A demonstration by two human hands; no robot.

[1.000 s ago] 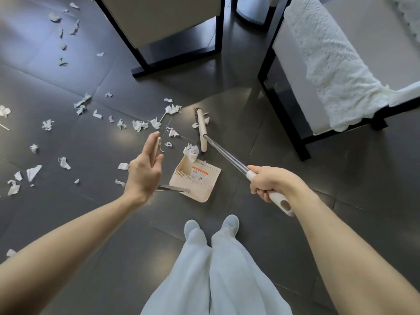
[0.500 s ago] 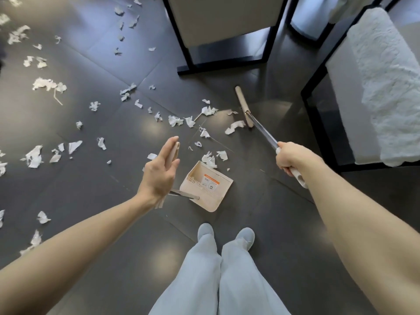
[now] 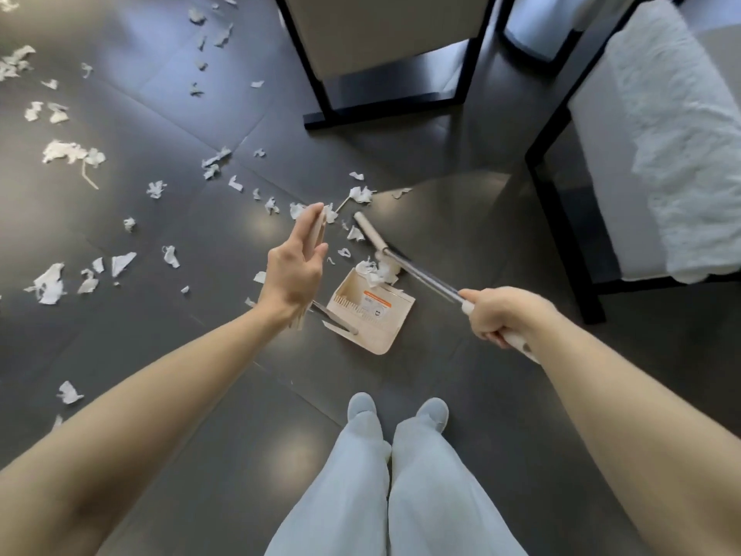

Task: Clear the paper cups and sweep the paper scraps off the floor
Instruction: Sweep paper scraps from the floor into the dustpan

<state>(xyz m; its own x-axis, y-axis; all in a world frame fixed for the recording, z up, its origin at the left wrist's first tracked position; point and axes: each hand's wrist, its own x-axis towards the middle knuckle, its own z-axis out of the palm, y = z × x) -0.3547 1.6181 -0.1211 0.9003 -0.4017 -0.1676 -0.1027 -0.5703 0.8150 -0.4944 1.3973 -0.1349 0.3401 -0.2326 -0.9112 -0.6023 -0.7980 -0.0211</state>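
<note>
I am sweeping the paper scraps into the pan. I see no paper cups here.

My right hand (image 3: 497,315) is closed tight all the way round the broom handle (image 3: 425,276), near the white end of it. The broom head (image 3: 371,236) sits on the floor in the middle of the frame and pushes a little heap of scraps (image 3: 375,272) right into the mouth of the dustpan (image 3: 377,319). My left hand (image 3: 296,270) holds the dustpan handle (image 3: 318,228), which is tall and flat. My fingers lie almost straight along it and my thumb presses from the other side, so it is a loose pinch, not a fist.

I think the next move is a short pull with the broom, so the heap slides all the way in. I must keep the pan flat on the floor, or scraps may slip under it.

The floor (image 3: 501,186) is dark, shiny tile. A seat with a black frame and a fluffy white blanket (image 3: 673,134) is at the right edge. A chair (image 3: 385,30) stands at the top middle. Many more paper scraps (image 3: 50,284) lie over the left half, well apart from the pan. My shoes (image 3: 361,407) are at the bottom middle.
</note>
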